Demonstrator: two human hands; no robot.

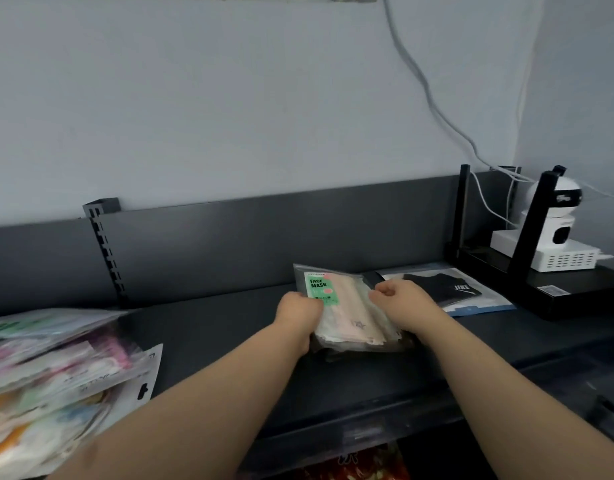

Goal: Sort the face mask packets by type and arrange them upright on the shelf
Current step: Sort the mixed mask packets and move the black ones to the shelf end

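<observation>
**A:** Why are both hands on that one bundle?

**B:** Squaring it up, I'd judge. The left hand (298, 315) and the right hand (401, 301) clamp the stack of pink face mask packets (354, 317) from either side. That would line the loose sleeves up as one type before they are stood up.

**A:** How do the fingers lie?

**B:** Curled in on both hands, knuckles up, pinching the stack's two long edges. The fingertips tuck out of sight, so I cannot tell exactly where they press. The forearms reach forward almost parallel, with the wrists low over the shelf (212, 327).

**A:** And where is the stack itself?

**B:** Between the two sets of fingers. It is tilted back rather than upright, with its green label just beyond the left knuckles.

**A:** Is anything else sorted?

**B:** Just past the right fingers a black mask packet (452, 289) lies flat, set apart as its own kind. Well outside the left fingers sits a heap of mixed packets (56, 368). Beyond the fingertips runs the dark back panel (264, 237), a likely surface to lean packets against.
</observation>
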